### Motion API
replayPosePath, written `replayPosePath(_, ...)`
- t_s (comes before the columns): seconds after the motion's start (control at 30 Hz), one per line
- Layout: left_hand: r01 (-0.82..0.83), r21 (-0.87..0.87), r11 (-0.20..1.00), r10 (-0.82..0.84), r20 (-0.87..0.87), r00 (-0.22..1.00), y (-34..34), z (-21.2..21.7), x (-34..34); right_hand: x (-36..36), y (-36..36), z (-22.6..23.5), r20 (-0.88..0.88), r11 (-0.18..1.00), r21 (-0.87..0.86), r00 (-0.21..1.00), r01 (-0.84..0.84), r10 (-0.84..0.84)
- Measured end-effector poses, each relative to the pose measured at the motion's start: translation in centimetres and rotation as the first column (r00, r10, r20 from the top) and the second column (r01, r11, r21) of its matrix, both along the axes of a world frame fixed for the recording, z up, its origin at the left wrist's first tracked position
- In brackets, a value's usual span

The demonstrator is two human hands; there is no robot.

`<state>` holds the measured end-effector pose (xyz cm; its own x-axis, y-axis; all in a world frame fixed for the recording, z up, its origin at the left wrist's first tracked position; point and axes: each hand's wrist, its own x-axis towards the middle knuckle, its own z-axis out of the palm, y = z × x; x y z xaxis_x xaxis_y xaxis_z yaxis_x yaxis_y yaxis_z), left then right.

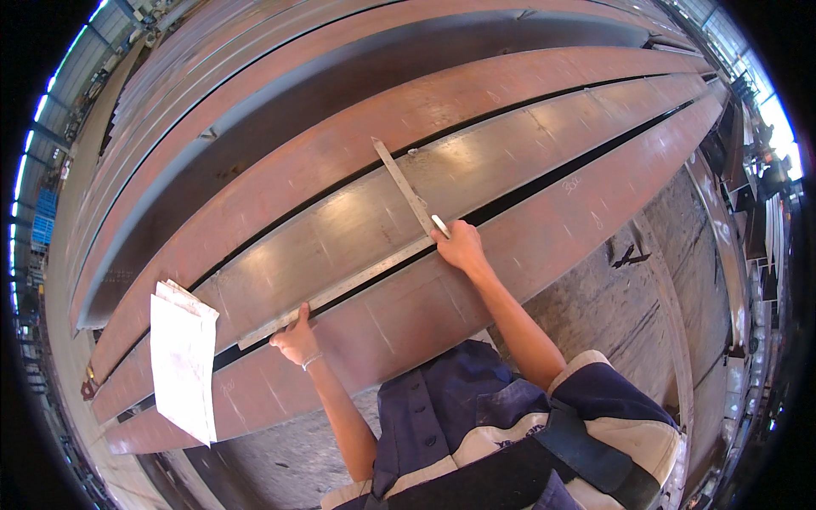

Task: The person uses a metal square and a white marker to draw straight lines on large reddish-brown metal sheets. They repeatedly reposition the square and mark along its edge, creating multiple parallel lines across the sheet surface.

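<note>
A metal L-shaped square [365,275] lies on the middle steel beam [297,246]. Its long arm runs along that beam's near edge and its short arm reaches across the surface. My left hand [297,342] grips the end of the long arm, thumb on top. At the corner of the square, my right hand [461,246] is closed around a short white stick, like chalk [440,226], and rests against the metal. Thin pale lines mark the middle beam and the nearest beam [382,323]. The fingertips of my right hand are partly hidden.
Folded white papers [183,365] lie across the beams at the left. Dark gaps separate the long rusty beams, and a deeper channel-shaped beam [255,110] stands beyond them. A curved metal strip [671,314] crosses the stained floor [586,297] at right.
</note>
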<state>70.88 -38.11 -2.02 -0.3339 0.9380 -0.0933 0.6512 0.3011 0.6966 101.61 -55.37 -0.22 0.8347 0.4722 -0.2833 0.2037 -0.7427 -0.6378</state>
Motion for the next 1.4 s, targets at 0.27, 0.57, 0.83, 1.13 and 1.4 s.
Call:
replayPosePath(0.27,-0.005,0.006,1.0,0.004,0.184,0.983,-0.5,0.8,0.3,0.1,-0.3,0.1,0.029,0.999,0.047,0.999,-0.026,0.025)
replayPosePath(0.57,0.029,0.004,1.0,-0.03,0.273,0.961,-0.1,-0.2,-0.6,0.1,-0.2,-0.7,0.053,0.998,0.067,0.998,-0.018,0.014)
replayPosePath(0.83,0.047,-0.002,0.999,-0.047,0.093,0.995,1.8,-3.4,-2.2,-0.1,-0.4,-0.4,0.012,0.995,0.094,1.0,0.018,-0.019)
replayPosePath(1.13,0.1,0.014,0.995,-0.099,0.306,0.947,0.7,-0.4,-0.7,-0.2,-0.5,0.1,-0.032,0.997,0.068,0.999,0.029,-0.026)
replayPosePath(1.4,0.086,-0.006,0.996,-0.081,0.268,0.96,0.1,1.3,0.4,0.0,-0.6,-0.2,-0.03,0.996,0.087,0.999,0.026,-0.024)
